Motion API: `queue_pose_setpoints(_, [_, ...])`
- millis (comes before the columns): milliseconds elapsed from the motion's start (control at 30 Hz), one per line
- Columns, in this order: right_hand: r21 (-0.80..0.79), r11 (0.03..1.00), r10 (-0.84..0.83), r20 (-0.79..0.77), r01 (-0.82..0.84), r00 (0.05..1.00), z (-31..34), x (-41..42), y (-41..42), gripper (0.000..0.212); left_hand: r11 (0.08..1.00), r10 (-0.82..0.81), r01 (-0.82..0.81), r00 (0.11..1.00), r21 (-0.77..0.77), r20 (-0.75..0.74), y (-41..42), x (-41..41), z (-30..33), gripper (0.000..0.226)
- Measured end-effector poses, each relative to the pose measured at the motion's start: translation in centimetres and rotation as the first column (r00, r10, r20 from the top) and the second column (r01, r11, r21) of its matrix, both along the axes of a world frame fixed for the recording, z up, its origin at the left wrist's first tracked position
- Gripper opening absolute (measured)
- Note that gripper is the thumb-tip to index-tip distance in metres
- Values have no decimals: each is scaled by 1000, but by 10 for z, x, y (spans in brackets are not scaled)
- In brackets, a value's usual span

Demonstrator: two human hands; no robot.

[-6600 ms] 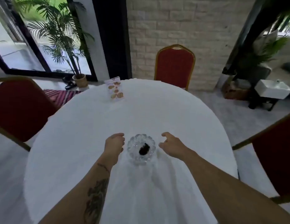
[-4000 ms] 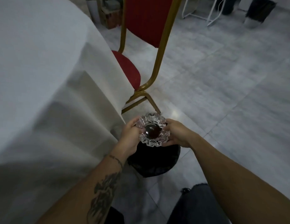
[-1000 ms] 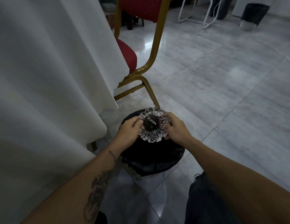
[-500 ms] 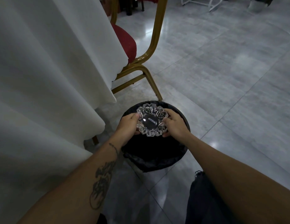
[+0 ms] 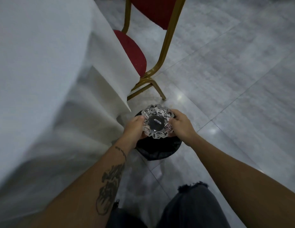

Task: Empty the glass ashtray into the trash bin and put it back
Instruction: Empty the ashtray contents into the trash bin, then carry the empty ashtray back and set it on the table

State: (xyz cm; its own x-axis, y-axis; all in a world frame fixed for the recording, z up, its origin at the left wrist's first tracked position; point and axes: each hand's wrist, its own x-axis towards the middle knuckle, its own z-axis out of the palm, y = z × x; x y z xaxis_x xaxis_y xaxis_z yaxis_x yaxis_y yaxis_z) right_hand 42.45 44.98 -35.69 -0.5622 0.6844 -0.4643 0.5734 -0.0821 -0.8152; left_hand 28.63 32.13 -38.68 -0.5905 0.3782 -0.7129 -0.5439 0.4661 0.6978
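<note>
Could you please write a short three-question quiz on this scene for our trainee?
1. True or false: the ashtray is held by the left hand alone.
2. What lies directly below the ashtray? A) the chair seat B) the bin C) the tablecloth
3. Fill in: the bin stands on the ____, beside the draped tablecloth.

Key
1. False: the right hand grips the opposite rim.
2. B
3. floor
</note>
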Motion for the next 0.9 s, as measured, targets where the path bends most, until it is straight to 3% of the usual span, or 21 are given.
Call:
queue_pose_setpoints(100, [10, 1000, 7, 9, -7, 1000, 58, 7, -3, 44, 1000, 2, -1, 1000, -26, 22, -5, 5, 56, 37])
queue_pose_setpoints(200, [23, 999, 35, 16, -35, 999, 123, 15, -8, 44, 999, 17, -15, 998, -36, 54, -15, 13, 126, 64])
queue_pose_setpoints(233, [41, 998, 49, 22, -50, 999, 146, 18, -10, 44, 999, 28, -26, 997, -17, 70, -18, 22, 168, 57])
queue_pose_setpoints(300, [57, 996, 64, 14, -64, 998, 190, 24, -13, 41, 1000, 8, -8, 998, -5, 61, -24, 37, 243, 20])
queue_pose_setpoints(467, [39, 993, 116, -36, -115, 993, 290, 17, -22, 34, 997, -7, 7, 1000, 75, 3, -44, 50, 347, 31])
queue_pose_setpoints(700, [94, 970, 232, -111, -222, 966, 371, -12, -47, 21, 976, 172, -170, 985, 136, -4, -86, 31, 414, 26])
queue_pose_setpoints(900, [108, 922, 386, -153, -373, 910, 397, -66, -100, 25, 923, 338, -335, 941, 189, 17, -152, 0, 443, 19])
